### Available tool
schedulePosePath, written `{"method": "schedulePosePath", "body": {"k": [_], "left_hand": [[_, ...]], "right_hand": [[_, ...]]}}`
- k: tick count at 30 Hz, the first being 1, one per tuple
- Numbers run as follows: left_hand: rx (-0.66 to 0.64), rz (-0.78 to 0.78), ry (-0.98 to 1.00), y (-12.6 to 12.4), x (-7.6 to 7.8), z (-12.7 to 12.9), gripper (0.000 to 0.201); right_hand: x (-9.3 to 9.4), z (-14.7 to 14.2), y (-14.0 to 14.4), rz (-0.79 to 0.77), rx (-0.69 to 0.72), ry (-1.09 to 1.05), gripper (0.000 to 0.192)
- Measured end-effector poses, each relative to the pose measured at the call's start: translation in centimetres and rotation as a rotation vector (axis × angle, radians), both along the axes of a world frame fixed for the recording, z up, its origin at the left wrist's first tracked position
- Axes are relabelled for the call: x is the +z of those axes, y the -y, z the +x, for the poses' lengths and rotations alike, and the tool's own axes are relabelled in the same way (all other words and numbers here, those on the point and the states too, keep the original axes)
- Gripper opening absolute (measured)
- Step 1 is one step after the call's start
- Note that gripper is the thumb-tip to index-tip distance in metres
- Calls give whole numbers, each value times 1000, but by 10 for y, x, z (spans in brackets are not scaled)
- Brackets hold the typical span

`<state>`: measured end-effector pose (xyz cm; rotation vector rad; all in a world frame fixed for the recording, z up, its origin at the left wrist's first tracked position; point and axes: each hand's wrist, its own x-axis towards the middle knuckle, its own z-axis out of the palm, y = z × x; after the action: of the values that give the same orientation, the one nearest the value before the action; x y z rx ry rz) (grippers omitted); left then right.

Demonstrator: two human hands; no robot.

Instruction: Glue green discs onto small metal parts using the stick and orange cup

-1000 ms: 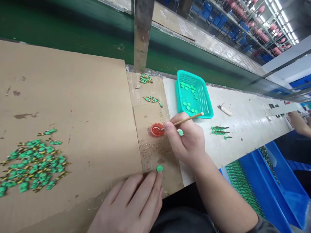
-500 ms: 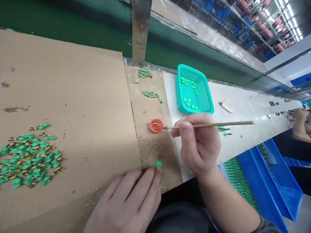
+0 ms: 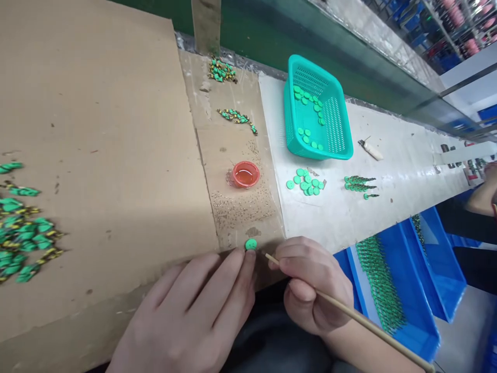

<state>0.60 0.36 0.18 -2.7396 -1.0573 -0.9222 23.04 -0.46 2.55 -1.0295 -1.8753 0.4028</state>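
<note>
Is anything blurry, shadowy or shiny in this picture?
All in the head view: a soft shadow darkens the cardboard beyond the left hand; the liquid in the red cup glints; the tip of the brush is indistinct; the distant pink things look blurred.

Near, the left hand's grip (image 3: 194,311) touches a green button (image 3: 250,243); the right hand's grip (image 3: 320,277) holds a stick (image 3: 368,324). Beyond them sits a red cup (image 3: 246,185); farther right, a basket (image 3: 337,119).

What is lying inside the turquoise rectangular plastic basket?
Inside the turquoise rectangular plastic basket, small round green discs lie on the bottom in loose groups. The near wall hides the bottom's closest edge; whether more lie there cannot be seen.
</note>
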Motion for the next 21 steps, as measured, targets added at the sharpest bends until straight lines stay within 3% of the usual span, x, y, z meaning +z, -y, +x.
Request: {"method": "schedulePosePath", "body": {"k": [21], "left_hand": [[-41,-100,61,6,2,0,27]], "right_hand": [[-4,-5,-6,42,7,9,22]]}}
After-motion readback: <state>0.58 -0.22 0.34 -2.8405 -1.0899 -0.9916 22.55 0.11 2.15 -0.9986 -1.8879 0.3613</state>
